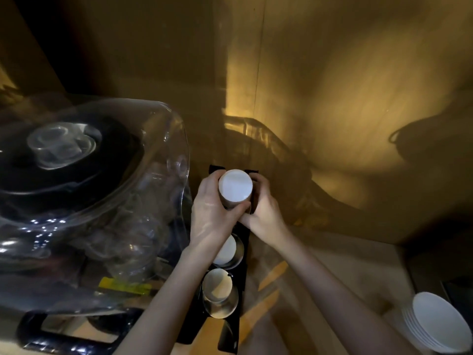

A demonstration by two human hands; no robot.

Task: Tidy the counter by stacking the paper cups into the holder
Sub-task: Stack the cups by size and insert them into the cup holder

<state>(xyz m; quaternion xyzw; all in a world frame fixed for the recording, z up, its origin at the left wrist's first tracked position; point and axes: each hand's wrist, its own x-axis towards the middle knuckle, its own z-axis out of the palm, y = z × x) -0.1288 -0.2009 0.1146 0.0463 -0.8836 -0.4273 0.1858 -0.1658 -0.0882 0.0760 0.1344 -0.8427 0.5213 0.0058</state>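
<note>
Head view, room: we see a dim, amber-lit wooden wall (332, 73) behind a wooden counter (276, 275).
Counter: a clear glass dome (143, 160) stands at left, and a stack of white bowls (435, 326) at lower right.
Holder: the black cup holder (243, 252) runs away from us, with paper cups (220, 290) in its near slots.
Left hand (212, 213): we see it wrapped around an upside-down paper cup stack (235, 188) over the far slot.
Right hand (263, 208): clasped on the stack's other side, touching the left.

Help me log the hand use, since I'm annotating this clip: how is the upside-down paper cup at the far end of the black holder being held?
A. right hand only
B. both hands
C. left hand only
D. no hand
B: the left hand and right hand both wrap the inverted paper cup above the black holder.
</note>
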